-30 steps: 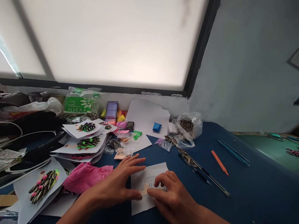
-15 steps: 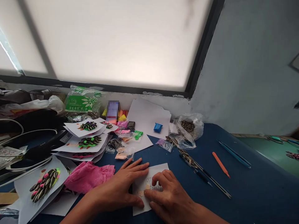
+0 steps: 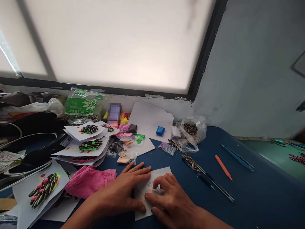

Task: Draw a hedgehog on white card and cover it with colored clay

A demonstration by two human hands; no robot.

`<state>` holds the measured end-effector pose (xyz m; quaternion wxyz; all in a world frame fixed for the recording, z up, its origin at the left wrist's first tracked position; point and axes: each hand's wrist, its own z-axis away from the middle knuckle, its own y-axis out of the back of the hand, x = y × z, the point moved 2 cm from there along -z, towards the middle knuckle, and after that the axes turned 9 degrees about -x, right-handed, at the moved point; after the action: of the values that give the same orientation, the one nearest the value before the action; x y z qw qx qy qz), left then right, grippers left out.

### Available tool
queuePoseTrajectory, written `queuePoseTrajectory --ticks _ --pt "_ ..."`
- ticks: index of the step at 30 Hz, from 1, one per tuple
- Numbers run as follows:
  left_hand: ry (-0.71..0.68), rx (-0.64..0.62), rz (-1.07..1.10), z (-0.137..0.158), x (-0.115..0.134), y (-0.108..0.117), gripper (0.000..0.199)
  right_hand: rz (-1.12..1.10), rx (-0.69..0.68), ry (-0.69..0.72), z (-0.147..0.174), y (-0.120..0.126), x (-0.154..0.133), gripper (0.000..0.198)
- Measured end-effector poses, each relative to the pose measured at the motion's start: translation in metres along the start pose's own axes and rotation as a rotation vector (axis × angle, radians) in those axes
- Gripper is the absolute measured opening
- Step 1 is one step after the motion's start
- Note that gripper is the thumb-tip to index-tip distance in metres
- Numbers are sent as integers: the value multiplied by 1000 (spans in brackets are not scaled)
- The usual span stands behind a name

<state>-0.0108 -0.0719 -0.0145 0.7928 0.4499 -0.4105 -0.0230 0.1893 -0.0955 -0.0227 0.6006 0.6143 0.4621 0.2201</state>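
Note:
A small sheet of white paper (image 3: 162, 172) lies on the blue tabletop, bearing an ink outline with rows of small curved marks (image 3: 157, 190). My left hand (image 3: 126, 186) rests flat over the paper's left side, fingers spread and thumb near its lower edge. Bent above the drawing, my right hand (image 3: 172, 198) touches the sheet with one fingertip, at a thin peach-coloured patch of modelling clay (image 3: 142, 197). Its other fingers curl, apart from that one, and nothing shows in its grasp. The fingertip partly hides the clay, and the hand covers the drawing's right part.
Left are sunflower-seed pictures (image 3: 44, 190) on paper and a pink cloth (image 3: 91, 181). Behind are clay packets (image 3: 126, 157), a blue packet (image 3: 160, 130) and a bag of seeds (image 3: 190, 128). Pens (image 3: 205, 179), an orange tool (image 3: 224, 168) and blue tweezers (image 3: 238, 158) lie right.
The view has shifted slightly. My right fingertip has moved a little left over the peach clay, covering more of it. My left hand stays in place on the paper.

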Motion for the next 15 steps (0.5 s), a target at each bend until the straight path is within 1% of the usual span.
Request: queuePoseTrajectory --ticks 2,4,5,7,9,12,14,15 --pt "-20 5 3 1 -1 0 90 -37 45 -23 0 2 1 24" --pt "-22 8 17 1 -4 -2 88 -82 114 -84 2 4 6 30" --pt "-18 14 29 2 -6 -2 85 -97 147 -129 3 5 9 32" --pt "-24 65 63 1 -10 -4 71 -116 198 -209 5 7 17 28" --pt "-68 195 117 0 -14 -2 54 -131 236 -254 6 8 25 21" --pt "-101 436 164 -2 -21 2 40 -129 280 -270 9 10 34 17" --pt "-71 542 113 -4 -27 5 35 -113 290 -278 10 11 37 20" --pt "-51 572 60 -5 -30 6 34 -102 289 -282 11 10 39 20"
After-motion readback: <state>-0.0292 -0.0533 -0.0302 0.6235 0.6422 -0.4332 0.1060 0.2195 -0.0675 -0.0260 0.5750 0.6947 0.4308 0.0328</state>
